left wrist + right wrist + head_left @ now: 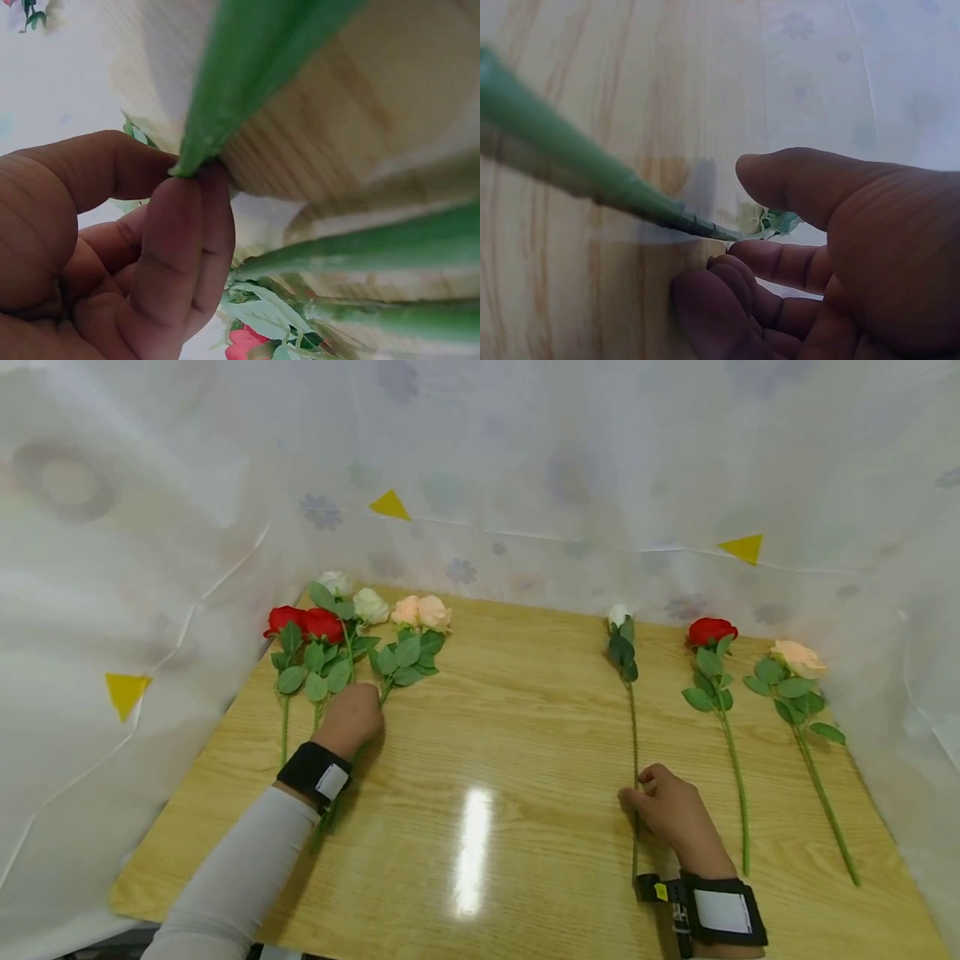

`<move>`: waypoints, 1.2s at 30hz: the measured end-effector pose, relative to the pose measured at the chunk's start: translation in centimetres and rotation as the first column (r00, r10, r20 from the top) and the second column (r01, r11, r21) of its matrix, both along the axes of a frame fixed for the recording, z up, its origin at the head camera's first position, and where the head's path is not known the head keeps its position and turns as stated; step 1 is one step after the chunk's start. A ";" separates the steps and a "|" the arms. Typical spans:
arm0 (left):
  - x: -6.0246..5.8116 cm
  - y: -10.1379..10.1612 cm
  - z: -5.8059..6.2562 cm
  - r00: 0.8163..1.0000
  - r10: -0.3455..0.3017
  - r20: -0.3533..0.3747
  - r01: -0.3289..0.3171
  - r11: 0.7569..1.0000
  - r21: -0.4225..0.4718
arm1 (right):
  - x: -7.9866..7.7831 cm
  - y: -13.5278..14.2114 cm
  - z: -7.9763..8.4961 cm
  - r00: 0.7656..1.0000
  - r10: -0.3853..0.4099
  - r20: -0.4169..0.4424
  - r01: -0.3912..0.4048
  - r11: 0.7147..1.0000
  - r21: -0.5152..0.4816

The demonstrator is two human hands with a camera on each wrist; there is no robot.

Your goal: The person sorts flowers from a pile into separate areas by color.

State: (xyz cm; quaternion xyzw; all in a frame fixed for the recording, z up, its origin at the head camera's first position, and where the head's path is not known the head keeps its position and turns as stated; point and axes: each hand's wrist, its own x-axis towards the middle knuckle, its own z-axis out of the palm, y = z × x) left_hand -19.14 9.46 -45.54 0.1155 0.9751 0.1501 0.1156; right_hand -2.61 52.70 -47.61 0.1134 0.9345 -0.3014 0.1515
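At the left, my left hand (351, 720) pinches a green stem (232, 82) between thumb and fingers. In the head view this stem runs up to a white rose (334, 582) above the left cluster. Two red roses (324, 625), another white rose (371, 606) and peach roses (433, 613) lie around it, some stems partly hidden by the hand and wrist. On the right side, my right hand (675, 814) is at the stem of a single white rose (618, 616) lying on the table. Its thumb and fingers (780, 262) are spread apart, fingertips right by the stem.
A red rose (712, 631) and a peach rose (798, 658) lie farther right on the wooden table (510, 710), stems toward me. A pale patterned curtain (525, 460) surrounds the table's back and sides, with yellow pennants (741, 549) on a string.
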 end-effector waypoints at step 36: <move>3.9 8.4 5.4 0.991 -0.085 0.102 -0.067 0.344 0.937 | -2.2 -9.2 3.6 0.901 -0.050 -0.431 -0.111 0.934 -0.340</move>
